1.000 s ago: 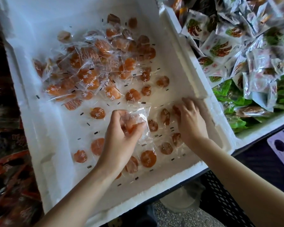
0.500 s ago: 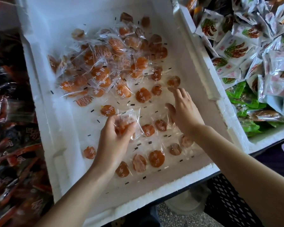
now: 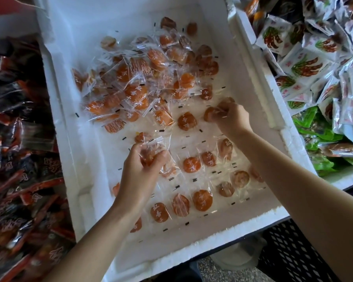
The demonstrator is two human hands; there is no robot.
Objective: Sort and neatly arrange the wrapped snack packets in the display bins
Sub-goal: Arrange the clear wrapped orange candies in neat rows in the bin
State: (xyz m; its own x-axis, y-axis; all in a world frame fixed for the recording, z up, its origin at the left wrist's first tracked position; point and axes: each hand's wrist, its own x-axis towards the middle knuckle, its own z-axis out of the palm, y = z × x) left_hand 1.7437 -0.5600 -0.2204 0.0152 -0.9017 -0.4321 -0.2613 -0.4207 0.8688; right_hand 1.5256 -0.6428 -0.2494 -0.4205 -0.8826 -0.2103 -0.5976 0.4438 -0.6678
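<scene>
Of the hands, the right hand (image 3: 231, 119) farther up the bin (image 3: 84, 139), now in a pinch on an orange packet (image 3: 209, 114).

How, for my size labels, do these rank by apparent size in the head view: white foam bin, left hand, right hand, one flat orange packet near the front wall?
1. white foam bin, by far the largest.
2. left hand and right hand: both curled and alike, so not ranked.
3. orange packet, smallest.
</scene>
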